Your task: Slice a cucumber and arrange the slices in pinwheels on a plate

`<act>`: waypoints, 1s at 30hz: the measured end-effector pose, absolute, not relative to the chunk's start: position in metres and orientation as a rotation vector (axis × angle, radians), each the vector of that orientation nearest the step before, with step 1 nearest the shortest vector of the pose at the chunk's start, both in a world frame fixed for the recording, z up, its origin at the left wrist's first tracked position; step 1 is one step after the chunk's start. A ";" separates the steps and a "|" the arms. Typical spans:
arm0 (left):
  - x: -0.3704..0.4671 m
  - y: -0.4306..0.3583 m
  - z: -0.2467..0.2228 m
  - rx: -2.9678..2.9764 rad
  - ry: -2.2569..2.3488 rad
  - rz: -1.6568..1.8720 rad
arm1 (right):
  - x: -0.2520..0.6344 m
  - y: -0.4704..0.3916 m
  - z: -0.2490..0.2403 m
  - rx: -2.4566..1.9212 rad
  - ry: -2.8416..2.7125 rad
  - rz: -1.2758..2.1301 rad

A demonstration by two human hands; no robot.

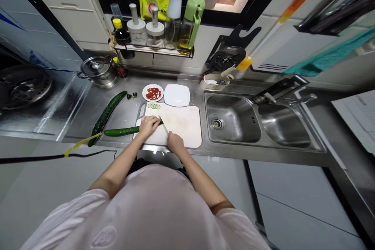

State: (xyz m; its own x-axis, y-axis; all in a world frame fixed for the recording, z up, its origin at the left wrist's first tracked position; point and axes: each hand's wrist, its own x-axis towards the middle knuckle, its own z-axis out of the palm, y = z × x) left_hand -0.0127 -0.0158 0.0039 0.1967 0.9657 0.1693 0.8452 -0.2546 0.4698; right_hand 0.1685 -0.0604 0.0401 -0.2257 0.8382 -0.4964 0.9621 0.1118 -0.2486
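While right hand [175,142] gripped slim pale knife [164,127], left hand [149,126] pinned long green cucumber [121,131]: likely stiff, safest held left of knife.

Cucumber slices [154,106] on board [187,125] — sink [234,127] right, plates [177,95] behind.

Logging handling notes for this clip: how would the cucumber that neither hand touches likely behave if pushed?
The unheld cucumber may roll, since it looks rounded and lies on the smooth-looking counter, though its slight bend could check that. It is probably stiff, being thick along most of its length.
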 end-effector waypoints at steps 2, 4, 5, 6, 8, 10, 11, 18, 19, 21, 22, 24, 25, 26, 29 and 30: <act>-0.013 -0.016 0.004 2.197 1.719 0.633 | 0.165 -0.055 0.041 1.792 2.162 -0.787; -0.013 -0.016 0.005 2.192 1.721 0.633 | 0.160 -0.048 0.042 1.799 2.159 -0.799; -0.013 -0.017 0.006 2.190 1.721 0.634 | 0.158 -0.044 0.043 1.802 2.159 -0.805; -0.012 -0.017 0.006 2.188 1.721 0.637 | 0.155 -0.040 0.043 1.805 2.166 -0.807; -0.012 -0.017 0.007 2.185 1.720 0.643 | 0.151 -0.035 0.044 1.807 2.184 -0.811; -0.012 -0.017 0.008 2.181 1.715 0.649 | 0.150 -0.033 0.044 1.809 2.192 -0.812; -0.012 -0.016 0.008 2.177 1.712 0.651 | 0.150 -0.033 0.044 1.810 2.189 -0.812; -0.012 -0.015 0.008 2.153 1.713 0.656 | 0.161 -0.051 0.039 1.816 2.148 -0.786; -0.012 -0.015 0.008 2.152 1.711 0.654 | 0.163 -0.054 0.038 1.816 2.151 -0.778; -0.013 -0.015 0.009 2.151 1.708 0.654 | 0.167 -0.060 0.036 1.821 2.160 -0.760; -0.013 -0.015 0.009 2.152 1.706 0.655 | 0.169 -0.061 0.035 1.823 2.160 -0.755; -0.013 -0.015 0.009 2.152 1.704 0.655 | 0.169 -0.062 0.034 1.825 2.160 -0.754; -0.013 -0.015 0.009 2.152 1.703 0.653 | 0.168 -0.061 0.035 1.826 2.162 -0.758; -0.013 -0.015 0.009 2.151 1.704 0.651 | 0.167 -0.059 0.036 1.825 2.160 -0.767; -0.013 -0.015 0.008 2.150 1.706 0.649 | 0.159 -0.048 0.040 1.822 2.150 -0.805; -0.012 -0.015 0.007 2.151 1.706 0.649 | 0.156 -0.043 0.041 1.822 2.146 -0.816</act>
